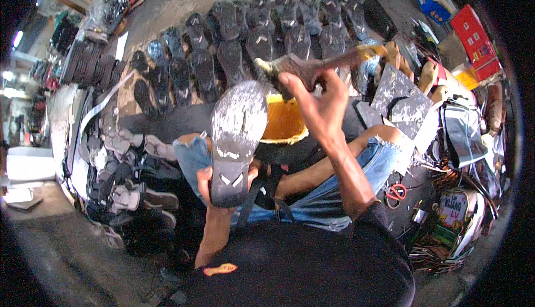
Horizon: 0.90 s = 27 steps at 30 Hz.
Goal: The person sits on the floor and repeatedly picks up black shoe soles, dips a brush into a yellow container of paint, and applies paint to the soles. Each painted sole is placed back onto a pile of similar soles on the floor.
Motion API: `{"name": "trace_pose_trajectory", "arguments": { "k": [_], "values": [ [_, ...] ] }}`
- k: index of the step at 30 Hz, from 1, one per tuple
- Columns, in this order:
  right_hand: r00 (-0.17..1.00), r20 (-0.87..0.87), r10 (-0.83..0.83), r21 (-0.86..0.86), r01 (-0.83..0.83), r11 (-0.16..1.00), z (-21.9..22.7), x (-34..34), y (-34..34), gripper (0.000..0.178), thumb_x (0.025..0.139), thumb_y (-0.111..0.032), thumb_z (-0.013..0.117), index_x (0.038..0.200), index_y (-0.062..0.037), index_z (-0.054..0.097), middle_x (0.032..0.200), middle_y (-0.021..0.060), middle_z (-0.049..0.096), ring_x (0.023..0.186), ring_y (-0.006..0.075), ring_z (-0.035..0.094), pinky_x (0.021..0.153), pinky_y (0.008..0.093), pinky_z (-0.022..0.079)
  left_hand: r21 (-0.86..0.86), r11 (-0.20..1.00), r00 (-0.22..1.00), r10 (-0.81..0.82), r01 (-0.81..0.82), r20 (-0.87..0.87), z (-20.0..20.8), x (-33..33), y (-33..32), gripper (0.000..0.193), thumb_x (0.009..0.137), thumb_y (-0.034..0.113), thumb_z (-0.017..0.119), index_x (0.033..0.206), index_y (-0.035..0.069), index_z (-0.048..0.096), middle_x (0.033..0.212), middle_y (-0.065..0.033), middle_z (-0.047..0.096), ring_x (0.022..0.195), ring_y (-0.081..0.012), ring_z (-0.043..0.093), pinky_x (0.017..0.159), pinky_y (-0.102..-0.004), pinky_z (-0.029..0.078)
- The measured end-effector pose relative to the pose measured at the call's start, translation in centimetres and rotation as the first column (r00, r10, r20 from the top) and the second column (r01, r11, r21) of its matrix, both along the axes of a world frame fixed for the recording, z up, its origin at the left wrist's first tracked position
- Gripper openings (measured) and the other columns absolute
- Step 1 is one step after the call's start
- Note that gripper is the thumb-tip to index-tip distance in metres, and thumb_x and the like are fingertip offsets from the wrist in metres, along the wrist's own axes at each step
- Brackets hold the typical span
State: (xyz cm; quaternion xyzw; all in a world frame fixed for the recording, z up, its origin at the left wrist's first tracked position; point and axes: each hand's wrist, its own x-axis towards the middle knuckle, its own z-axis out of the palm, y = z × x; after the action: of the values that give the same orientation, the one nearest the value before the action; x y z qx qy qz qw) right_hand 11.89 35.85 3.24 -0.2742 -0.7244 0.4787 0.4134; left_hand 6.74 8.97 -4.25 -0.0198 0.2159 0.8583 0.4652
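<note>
My left hand (205, 186) grips the heel end of a dark shoe sole (239, 134), thumb on one side and fingers on the other. Its flat face is turned up toward me. A wet, shiny whitish film covers the sole's wider half, while the heel half is dull black with two pale strap marks. Just right of its tip, my right hand (323, 106) is closed around a worn glue brush (312, 68), whose handle points right. The brush head is beside the sole; whether they touch I cannot tell. Below the brush sits a yellow tub (288, 140) of amber glue.
Rows of dark soles (231, 59) lie on the floor ahead. Sandals (125, 195) are heaped at the left. To the right are grey sheets (404, 98), red-handled scissors (396, 195), a black bag (462, 134), a tool-filled container (448, 226) and a red box (476, 42).
</note>
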Motion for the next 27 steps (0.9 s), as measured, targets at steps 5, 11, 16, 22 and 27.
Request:
{"name": "trace_pose_trajectory", "arguments": {
  "k": [5,11,16,22,27],
  "values": [
    [0.987,0.066,0.149,0.271,-0.161,0.949,0.5,0.7,1.1,0.029,0.085,-0.025,0.089,0.098,-0.0019,0.076,0.089,0.0156,0.078,0.08,0.0218,0.075,0.071,0.0373,0.057,0.084,0.983,0.984,-0.154,0.162,-0.094,1.1,0.7,1.2,0.079,0.087,0.055,0.052,0.144,0.0,0.054,0.137,-0.0194,0.063,0.093,-0.0285,0.062,0.083,-0.0447,0.055],
    [0.892,-0.034,0.452,0.136,-0.444,0.886,-0.4,3.3,-3.2,0.026,0.088,-0.027,0.086,0.103,-0.0076,0.077,0.081,0.0101,0.072,0.074,0.0258,0.071,0.075,0.0378,0.059,-0.331,0.943,0.858,-0.139,-0.038,-0.494,-1.1,-0.7,1.8,0.062,0.095,0.037,0.068,0.144,0.003,0.055,0.133,-0.0157,0.068,0.115,-0.0268,0.069,0.097,-0.0425,0.058],
    [0.845,-0.187,0.501,0.055,-0.5,0.864,-0.4,5.3,-8.8,0.024,0.086,-0.029,0.085,0.096,-0.0088,0.078,0.078,0.0097,0.069,0.068,0.0275,0.069,0.071,0.0408,0.059,-0.421,0.891,0.977,0.209,-0.171,0.044,4.8,-0.5,6.8,0.05,0.107,0.043,0.056,0.141,0.007,0.059,0.113,-0.0047,0.073,0.097,-0.0223,0.074,0.081,-0.0378,0.063],
    [0.945,-0.056,0.321,0.26,-0.297,0.919,-2.2,5.8,-9.4,0.024,0.087,-0.029,0.086,0.089,-0.0058,0.08,0.087,0.0122,0.077,0.074,0.0281,0.075,0.069,0.04,0.059,-0.083,0.991,0.983,0.096,-0.11,-0.154,1.5,-2.1,5.9,0.052,0.108,0.048,0.049,0.142,0.01,0.059,0.126,-0.0137,0.072,0.108,-0.0284,0.073,0.095,-0.0474,0.061],
    [0.933,-0.02,0.359,0.323,-0.334,0.885,-2.8,6.1,-8.4,0.026,0.08,-0.026,0.093,0.091,-0.0075,0.079,0.081,0.0095,0.073,0.073,0.0189,0.07,0.065,0.0346,0.053,-0.132,0.985,0.993,0.107,-0.113,-0.05,1.8,-1.9,7.0,0.052,0.11,0.046,0.045,0.143,0.008,0.058,0.118,-0.0163,0.074,0.095,-0.0317,0.076,0.084,-0.0471,0.065]
  ]
}}
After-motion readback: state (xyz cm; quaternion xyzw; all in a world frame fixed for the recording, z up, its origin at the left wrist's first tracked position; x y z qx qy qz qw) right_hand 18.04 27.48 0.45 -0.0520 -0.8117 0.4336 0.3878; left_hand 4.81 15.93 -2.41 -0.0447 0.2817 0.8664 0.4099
